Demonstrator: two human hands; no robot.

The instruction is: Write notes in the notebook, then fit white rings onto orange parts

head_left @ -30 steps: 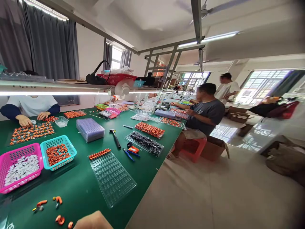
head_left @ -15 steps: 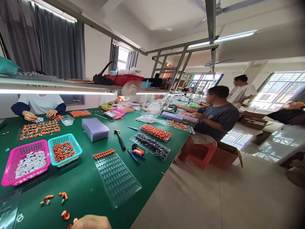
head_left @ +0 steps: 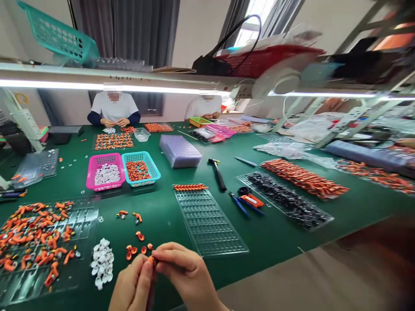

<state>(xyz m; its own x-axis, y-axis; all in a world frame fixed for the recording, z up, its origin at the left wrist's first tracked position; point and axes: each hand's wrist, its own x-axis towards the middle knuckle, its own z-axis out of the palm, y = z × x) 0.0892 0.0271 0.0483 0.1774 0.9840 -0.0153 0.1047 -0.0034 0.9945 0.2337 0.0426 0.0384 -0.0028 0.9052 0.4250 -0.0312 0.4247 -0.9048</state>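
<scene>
Green-matted bench (head_left: 285, 242), long, under a strip light, two seated people at the far side. Near the bottom edge, left hand (head_left: 132, 285) and right hand (head_left: 188, 272) meeting, fingers (head_left: 168, 258) of both pressed together, pinching a small orange coil part (head_left: 151, 260) between the tips. Just beyond: loose orange coils (head_left: 138, 249), a heap of small white rings (head_left: 102, 261), a clear ribbed plastic tray (head_left: 209, 222).

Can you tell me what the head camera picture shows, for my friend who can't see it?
A left hand and right hand pinch a small orange part together over a green table, beside a clear plastic grid tray, loose white rings, and pink and teal baskets.
</scene>
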